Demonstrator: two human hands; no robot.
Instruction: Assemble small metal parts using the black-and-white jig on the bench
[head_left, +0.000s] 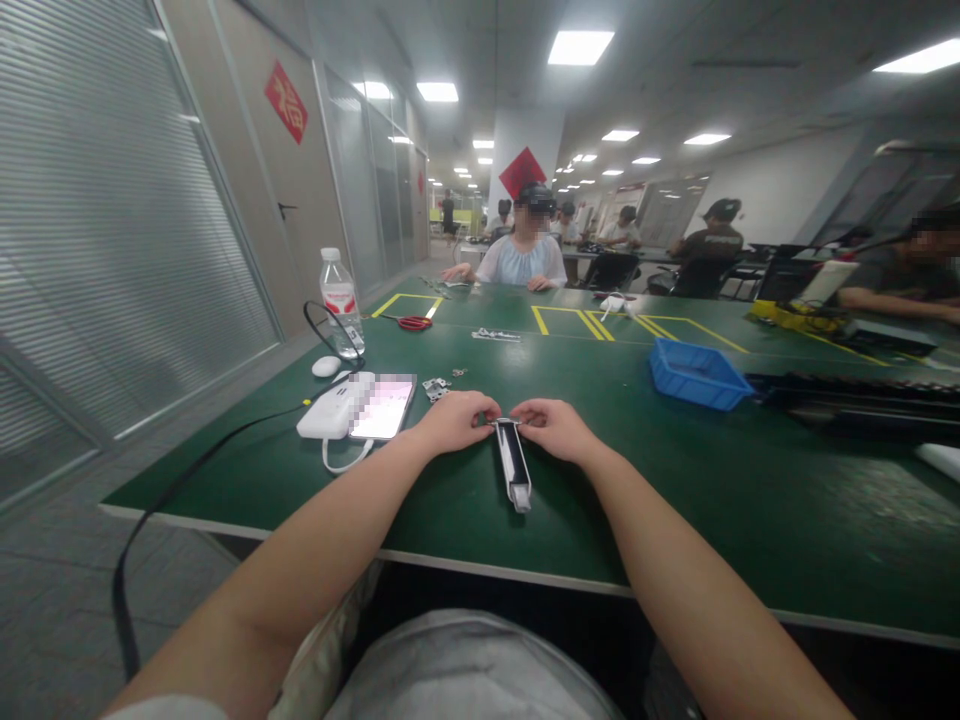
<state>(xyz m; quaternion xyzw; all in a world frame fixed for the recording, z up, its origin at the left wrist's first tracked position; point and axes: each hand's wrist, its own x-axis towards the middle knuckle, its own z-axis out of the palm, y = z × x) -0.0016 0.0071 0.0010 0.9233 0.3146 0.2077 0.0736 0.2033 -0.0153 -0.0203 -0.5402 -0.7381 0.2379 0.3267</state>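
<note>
A narrow black and silver bar-shaped part (514,468) lies lengthwise on the green table (675,500) in front of me. My left hand (456,420) pinches its far end from the left, fingers closed. My right hand (553,428) pinches the same end from the right. A small metal piece sits between the fingertips; I cannot make out what it is. Small metal hinges (435,388) lie just beyond my left hand.
A phone (384,407) and a white power bank (328,415) with a cable lie at left, near a water bottle (340,300) and red scissors (414,322). A blue tray (697,373) stands at right beside a long black object (862,400). Other people sit across the table.
</note>
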